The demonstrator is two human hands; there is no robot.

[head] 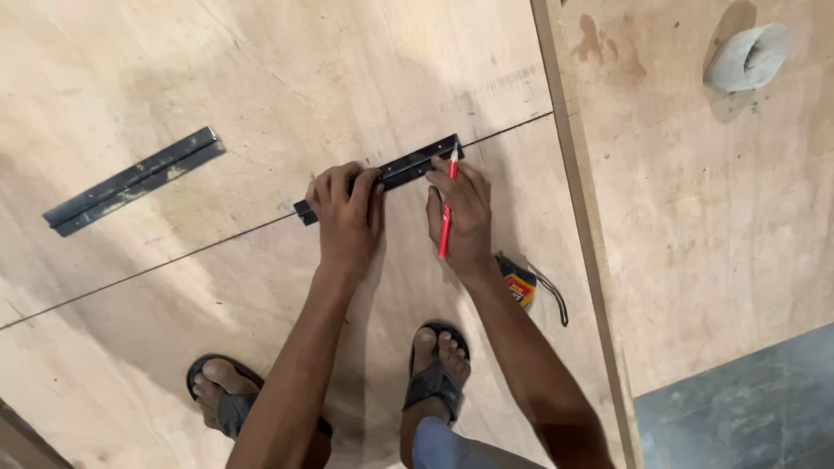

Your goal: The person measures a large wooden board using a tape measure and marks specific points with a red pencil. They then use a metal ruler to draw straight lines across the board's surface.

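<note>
Centrally, just above mid-frame, a dark metal hinge strip (382, 177) lies flat on the plywood sheet (261, 78), set along a thin straight seam (174, 258) that runs from the lower left up toward the upper right. The strip is long, narrow and flat, with a dull black finish. Your left hand (347, 217) rests palm down on its left half, fingers spread and pressing it to the board, so only the strip's left tip and right half show. Your right hand (460, 213) lies just right of the left one, curled about a slim red pencil (446, 208) held nearly upright in the frame; its pale tip meets the strip's right end. The two hands are near each other but apart.

No container appears in view. A second hinge strip (130, 181), likewise dark and narrow but scuffed with pale smears, lies well apart at the upper left. Just beside your right wrist, a small tape measure (519, 285), orange and yellow with a black loop, sits on the sheet. A raised wooden edge (582, 217) runs down the right of the board; beyond it, at the upper right, a grey crumpled lump (747, 57) rests on stained plywood. Your feet, in dark sandals (437, 373), stand at the bottom of the frame.
</note>
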